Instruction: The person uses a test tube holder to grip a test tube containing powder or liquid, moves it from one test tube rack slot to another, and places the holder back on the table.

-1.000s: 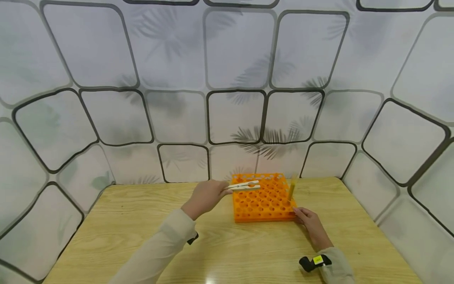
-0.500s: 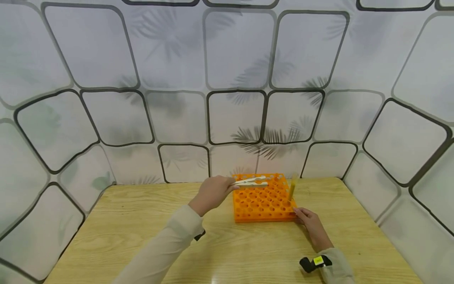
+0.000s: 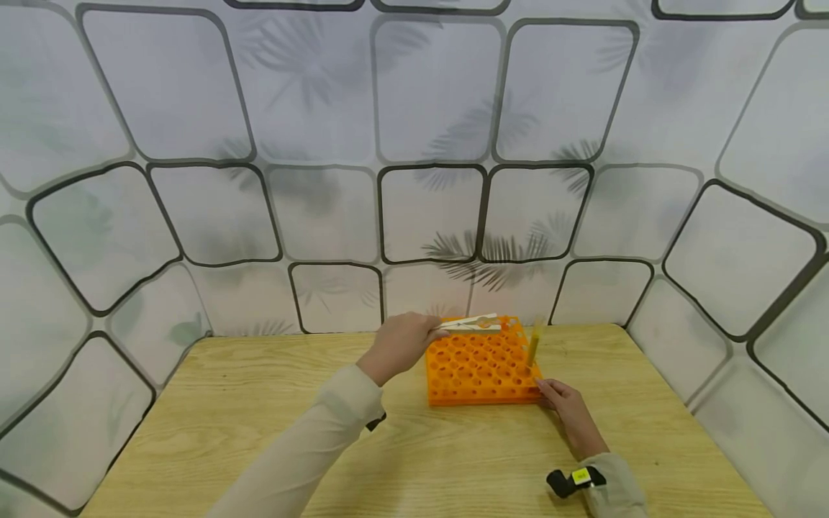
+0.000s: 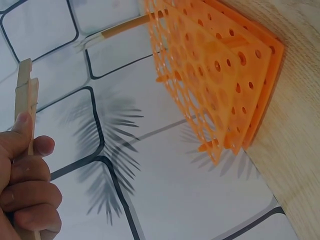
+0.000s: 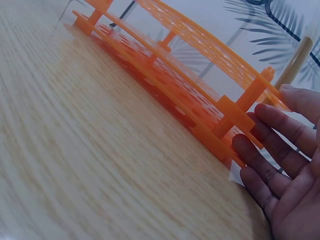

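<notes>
In the head view, an orange test tube rack (image 3: 479, 368) with rows of round holes stands on the table. A test tube (image 3: 533, 347) with yellow-brown contents stands upright near its right edge. My left hand (image 3: 403, 344) grips a wooden test tube clamp (image 3: 473, 325), held over the rack's back rows with its head pointing right. The left wrist view shows fingers curled around the handle and the clamp's head (image 4: 26, 82) holding nothing. At the rack's near right corner, my right hand (image 5: 287, 160) holds it, thumb over the top plate and fingers against the side.
The wood-grain table (image 3: 259, 417) extends in front of and left of the rack. Right behind the rack rises a patterned backdrop (image 3: 337, 216), which also closes in both sides.
My left hand has moved right and toward the back, carrying the clamp from the middle of the rack to its back rows. The right hand, rack and test tube have stayed put.
</notes>
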Demonstrator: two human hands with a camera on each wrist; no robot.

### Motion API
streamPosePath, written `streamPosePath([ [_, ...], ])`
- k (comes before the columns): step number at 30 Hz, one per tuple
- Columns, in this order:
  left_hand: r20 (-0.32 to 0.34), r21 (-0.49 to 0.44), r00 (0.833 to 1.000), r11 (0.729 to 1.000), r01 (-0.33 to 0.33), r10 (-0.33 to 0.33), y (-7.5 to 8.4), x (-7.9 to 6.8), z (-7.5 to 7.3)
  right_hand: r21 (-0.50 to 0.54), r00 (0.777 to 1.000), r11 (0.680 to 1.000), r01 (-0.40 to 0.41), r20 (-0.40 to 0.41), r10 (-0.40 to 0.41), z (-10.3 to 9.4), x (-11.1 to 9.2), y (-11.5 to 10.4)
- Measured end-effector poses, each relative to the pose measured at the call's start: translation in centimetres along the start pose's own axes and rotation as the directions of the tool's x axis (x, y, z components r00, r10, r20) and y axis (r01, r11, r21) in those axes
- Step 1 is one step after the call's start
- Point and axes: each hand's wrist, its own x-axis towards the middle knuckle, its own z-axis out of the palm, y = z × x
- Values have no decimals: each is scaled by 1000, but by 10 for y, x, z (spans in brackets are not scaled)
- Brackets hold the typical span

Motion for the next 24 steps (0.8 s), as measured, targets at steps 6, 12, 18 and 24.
streamPosePath([
  [6,4,16,1000,1000,-9,9,6,10,0,11,1000,1000,9,-1,-9,-1,0,2],
  [12,-4,16,1000,1000,-17,17,12,18,0,14,1000,1000,18,0,-18,-1,-1,2],
  [18,-4,15,1000,1000,-12,13,17,26,3,17,1000,1000,24,8,-25,-1,-2,0],
  [24,6,16,1000,1000,-11,11,19,35,5,20,1000,1000,2,3,-2,0,-1,1],
])
